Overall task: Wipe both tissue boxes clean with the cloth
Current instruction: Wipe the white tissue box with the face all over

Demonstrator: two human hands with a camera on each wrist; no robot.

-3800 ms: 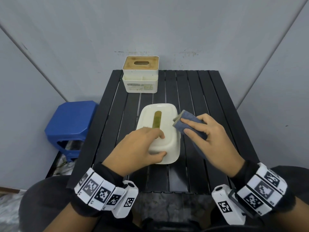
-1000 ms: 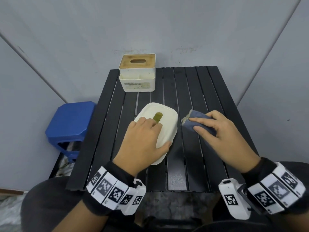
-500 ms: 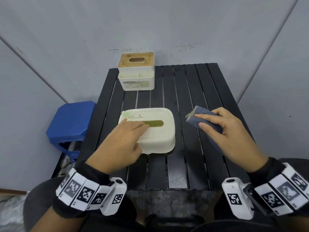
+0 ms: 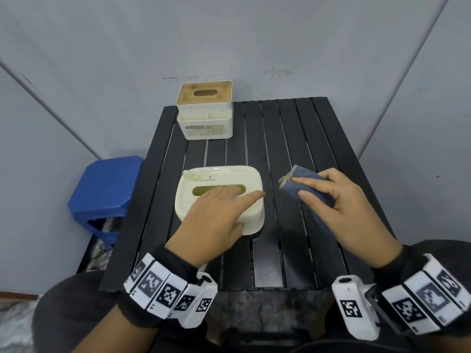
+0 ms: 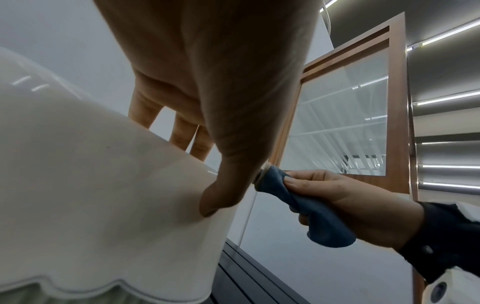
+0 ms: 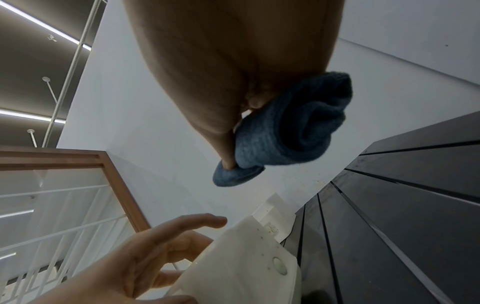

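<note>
A cream tissue box (image 4: 219,179) with a green-stained slot lies crosswise at the middle of the black slatted table (image 4: 293,138). My left hand (image 4: 224,207) rests on its top with straight fingers, the index reaching past the right edge. In the left wrist view the thumb (image 5: 221,197) presses the box's near side (image 5: 103,185). My right hand (image 4: 328,197) grips a folded blue cloth (image 4: 303,189) just right of the box, clear of it; the cloth also shows bunched (image 6: 288,127). A second white tissue box with a wooden lid (image 4: 205,113) stands at the back left.
A blue plastic stool (image 4: 104,189) stands left of the table, below its level. Grey partition walls close in behind and on both sides. Bare slats run along the table's right half and near edge.
The cream box has been turned from lengthwise to crosswise. My left hand has since slid right across its top. The right hand has kept hold of the cloth beside the box.
</note>
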